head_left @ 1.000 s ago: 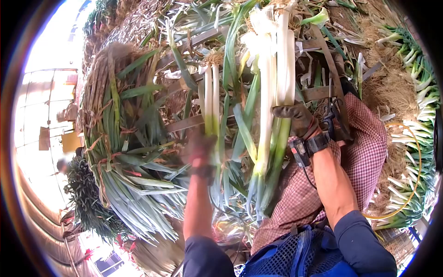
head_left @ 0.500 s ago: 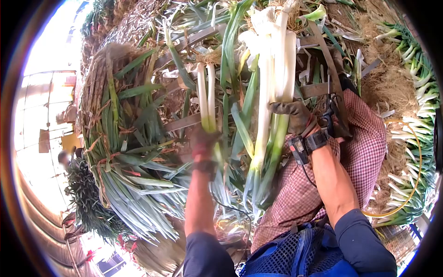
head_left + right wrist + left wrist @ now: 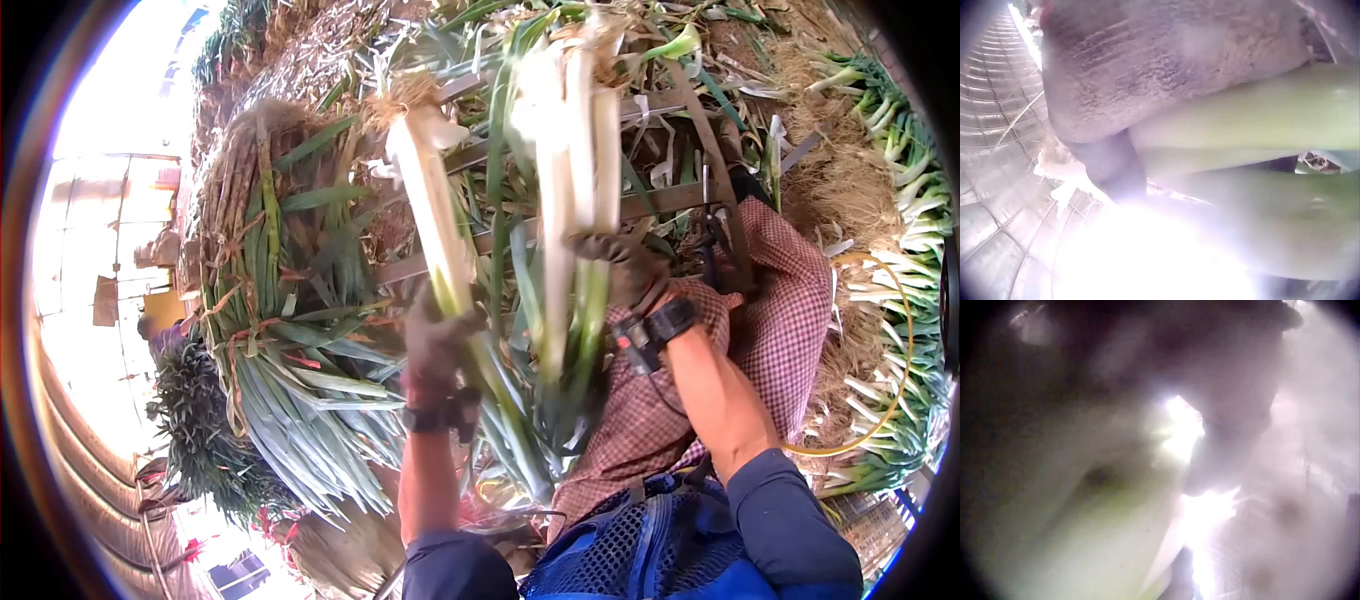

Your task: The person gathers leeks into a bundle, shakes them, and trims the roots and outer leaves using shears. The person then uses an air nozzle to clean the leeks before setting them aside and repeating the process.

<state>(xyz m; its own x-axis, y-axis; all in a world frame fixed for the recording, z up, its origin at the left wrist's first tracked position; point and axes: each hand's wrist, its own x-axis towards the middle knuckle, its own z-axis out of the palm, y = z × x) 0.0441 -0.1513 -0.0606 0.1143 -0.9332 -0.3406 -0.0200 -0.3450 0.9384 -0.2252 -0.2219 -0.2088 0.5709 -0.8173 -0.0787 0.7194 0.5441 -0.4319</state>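
Observation:
In the head view my gloved left hand [image 3: 438, 345] grips leek stalks [image 3: 428, 190] at their green part, with the white ends and roots tilted up to the left. My gloved right hand [image 3: 625, 272] is curled round a thicker bundle of leeks [image 3: 580, 175], whose leaves hang toward the lap. The two bunches stand apart, side by side. The left wrist view is blurred, with the dark glove [image 3: 1229, 369] over a pale green stalk [image 3: 1122, 544]. In the right wrist view the glove [image 3: 1166, 62] wraps green stalks [image 3: 1254, 119].
A large tied leek bundle [image 3: 300, 350] lies left of my left hand. Metal bars [image 3: 670, 200] and loose leaves are behind the held leeks. Checked trousers [image 3: 775, 310] and a yellow hoop [image 3: 905, 370] are at the right, beside rows of leeks [image 3: 905, 290].
The leeks in my left hand have come up and left, now tilted and looking larger. My right hand has moved slightly down and keeps its hold on its bundle.

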